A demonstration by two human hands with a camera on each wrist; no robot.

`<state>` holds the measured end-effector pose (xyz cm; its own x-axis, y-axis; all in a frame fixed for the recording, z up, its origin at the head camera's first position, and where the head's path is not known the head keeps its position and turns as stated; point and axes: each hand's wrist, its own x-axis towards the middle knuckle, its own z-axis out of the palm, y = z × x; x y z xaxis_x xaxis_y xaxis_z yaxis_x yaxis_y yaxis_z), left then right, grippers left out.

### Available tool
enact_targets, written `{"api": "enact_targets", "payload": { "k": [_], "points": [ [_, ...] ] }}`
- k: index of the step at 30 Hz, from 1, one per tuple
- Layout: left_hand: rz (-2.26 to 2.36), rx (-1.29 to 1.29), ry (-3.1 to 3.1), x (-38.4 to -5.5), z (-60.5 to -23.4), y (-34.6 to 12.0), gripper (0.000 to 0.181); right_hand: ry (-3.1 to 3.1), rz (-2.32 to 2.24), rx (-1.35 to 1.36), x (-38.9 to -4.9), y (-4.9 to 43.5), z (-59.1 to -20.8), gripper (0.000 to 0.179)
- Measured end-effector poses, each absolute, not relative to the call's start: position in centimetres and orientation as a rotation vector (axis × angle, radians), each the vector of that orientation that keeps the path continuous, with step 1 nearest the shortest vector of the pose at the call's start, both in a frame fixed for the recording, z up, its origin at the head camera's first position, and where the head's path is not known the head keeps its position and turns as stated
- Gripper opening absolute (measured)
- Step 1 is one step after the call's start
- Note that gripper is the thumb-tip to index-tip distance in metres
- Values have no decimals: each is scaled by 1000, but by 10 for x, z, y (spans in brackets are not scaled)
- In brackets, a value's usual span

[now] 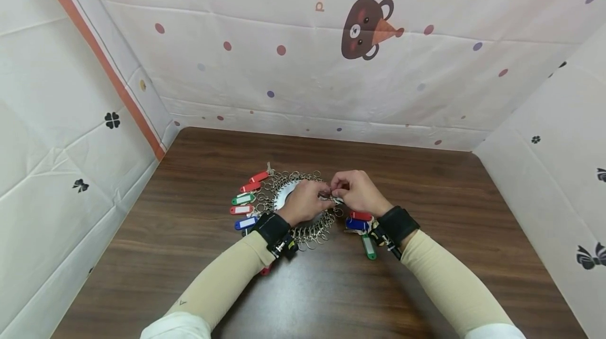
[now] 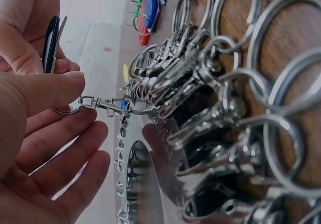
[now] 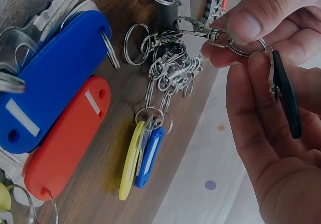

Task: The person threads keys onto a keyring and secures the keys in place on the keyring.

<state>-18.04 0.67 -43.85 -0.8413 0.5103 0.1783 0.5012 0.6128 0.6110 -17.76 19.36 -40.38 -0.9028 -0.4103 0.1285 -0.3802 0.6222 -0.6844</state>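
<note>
A round metal key holder [image 1: 283, 195] lies on the table, ringed by many swivel clasps with split rings. My left hand [image 1: 304, 203] is over it, pinching a split ring [image 3: 246, 49] between thumb and index finger. That ring hangs from a swivel clasp [image 3: 199, 29] stretched out from the holder. Close against it, my right hand [image 1: 361, 191] pinches a black key tag [image 3: 287, 96] with a silver key [image 3: 272, 76] beside it. The tag's top meets the split ring in the right wrist view. Whether the key is threaded on the ring, I cannot tell.
Red, green and blue tags [image 1: 246, 223] with keys fan out from the holder's left side. Under my right wrist lie a red tag [image 1: 361, 216], a blue tag [image 1: 356, 224] and a green tag [image 1: 369, 247]. A yellow tag [image 3: 131, 161] hangs from a clasp.
</note>
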Motion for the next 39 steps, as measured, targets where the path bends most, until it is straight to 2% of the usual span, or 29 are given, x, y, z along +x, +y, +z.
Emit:
{"api": "enact_targets", "payload": {
  "k": [6, 13, 25, 39],
  "points": [
    [1038, 883, 2793, -181, -439, 7, 19, 2794, -1163, -675, -177, 194, -405, 15],
    [1016, 841, 2808, -180, -440, 8, 26, 2793, -1178, -673, -176, 193, -404, 13],
    [995, 900, 2794, -179, -440, 7, 27, 2800, -1162, -644, -177, 194, -405, 16],
    [956, 814, 2797, -179, -439, 8, 34, 2805, -1148, -635, -177, 194, -404, 16]
  ]
}}
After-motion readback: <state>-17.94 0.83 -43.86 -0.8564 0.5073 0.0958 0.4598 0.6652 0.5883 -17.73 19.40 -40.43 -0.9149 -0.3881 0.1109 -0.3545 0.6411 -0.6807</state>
